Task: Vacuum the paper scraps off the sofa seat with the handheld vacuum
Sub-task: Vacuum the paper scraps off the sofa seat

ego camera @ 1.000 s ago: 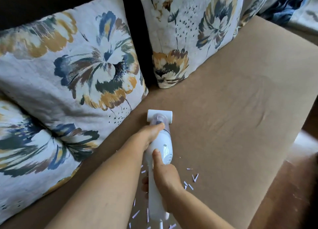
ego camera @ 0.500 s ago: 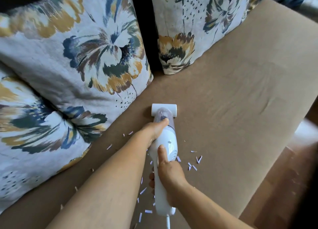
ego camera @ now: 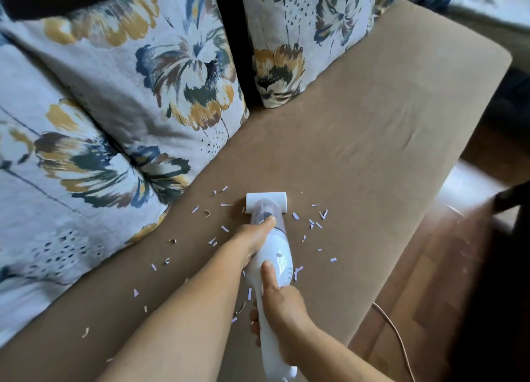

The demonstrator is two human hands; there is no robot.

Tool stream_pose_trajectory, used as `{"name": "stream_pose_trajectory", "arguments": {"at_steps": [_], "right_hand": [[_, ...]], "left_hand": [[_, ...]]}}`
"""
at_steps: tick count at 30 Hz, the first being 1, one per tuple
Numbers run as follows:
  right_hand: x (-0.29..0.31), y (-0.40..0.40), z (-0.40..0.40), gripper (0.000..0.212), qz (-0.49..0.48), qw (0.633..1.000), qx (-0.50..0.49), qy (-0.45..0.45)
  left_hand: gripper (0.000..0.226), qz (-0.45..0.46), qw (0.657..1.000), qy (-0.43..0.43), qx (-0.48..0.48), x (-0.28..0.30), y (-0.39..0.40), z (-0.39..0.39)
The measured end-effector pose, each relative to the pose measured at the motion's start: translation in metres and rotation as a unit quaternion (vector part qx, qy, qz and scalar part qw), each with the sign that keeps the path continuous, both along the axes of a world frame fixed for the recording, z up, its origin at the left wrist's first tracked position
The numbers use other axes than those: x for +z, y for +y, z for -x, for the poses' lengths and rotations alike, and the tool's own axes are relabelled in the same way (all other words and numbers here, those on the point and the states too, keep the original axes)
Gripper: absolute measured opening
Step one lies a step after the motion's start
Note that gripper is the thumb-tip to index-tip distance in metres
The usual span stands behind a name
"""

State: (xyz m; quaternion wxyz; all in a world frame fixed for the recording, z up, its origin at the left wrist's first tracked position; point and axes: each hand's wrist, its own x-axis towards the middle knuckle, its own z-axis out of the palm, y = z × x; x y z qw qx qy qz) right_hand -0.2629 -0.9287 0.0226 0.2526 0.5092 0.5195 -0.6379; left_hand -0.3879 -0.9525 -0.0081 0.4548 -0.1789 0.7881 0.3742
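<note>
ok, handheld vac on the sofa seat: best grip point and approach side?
Grip the handheld vacuum by its slim rear handle, coming from the near end, as the right hand does. The body tapers there and the wide nozzle points away. The left hand steadies the thicker front.

Tan sofa seat taking up most of view, fabric showing faint creases toward right. Floral cushions leaning along back edge, lower corners sitting on seat. Small white paper scraps lying scattered over near part of seat, both sides of white vacuum head, which is pressing flat on fabric. Far half of seat carrying only cushions. Wooden floor showing beyond front edge, thin cord trailing on it.
</note>
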Motion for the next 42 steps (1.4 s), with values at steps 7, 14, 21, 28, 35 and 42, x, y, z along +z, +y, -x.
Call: {"name": "stream_pose_trajectory", "arguments": {"at_steps": [7,14,21,28,35,42], "right_hand": [[0.029,0.002,-0.024,0.076,-0.008,0.999,-0.037,0.036],[0.024,0.039,-0.032,0.075,-0.016,0.991,-0.114,0.061],[-0.017,0.081,-0.017,0.080,0.017,0.985,-0.163,0.058],[-0.028,0.071,-0.015,0.079,0.029,0.985,-0.165,0.039],[0.003,0.036,-0.025,0.072,0.065,0.978,-0.200,0.012],[0.008,-0.050,-0.056,0.075,0.046,0.977,-0.208,-0.010]], "left_hand": [[0.073,0.000,0.998,0.027,-0.052,0.044,0.012,-0.018],[0.076,-0.018,0.994,0.002,-0.108,0.046,0.067,-0.025],[0.074,0.008,0.990,-0.010,-0.138,0.017,0.120,-0.018],[0.068,0.034,0.990,-0.008,-0.140,0.007,0.117,-0.017],[0.071,0.046,0.983,-0.026,-0.174,0.012,0.081,-0.029],[0.077,0.030,0.983,-0.026,-0.177,0.011,0.000,-0.063]]}}
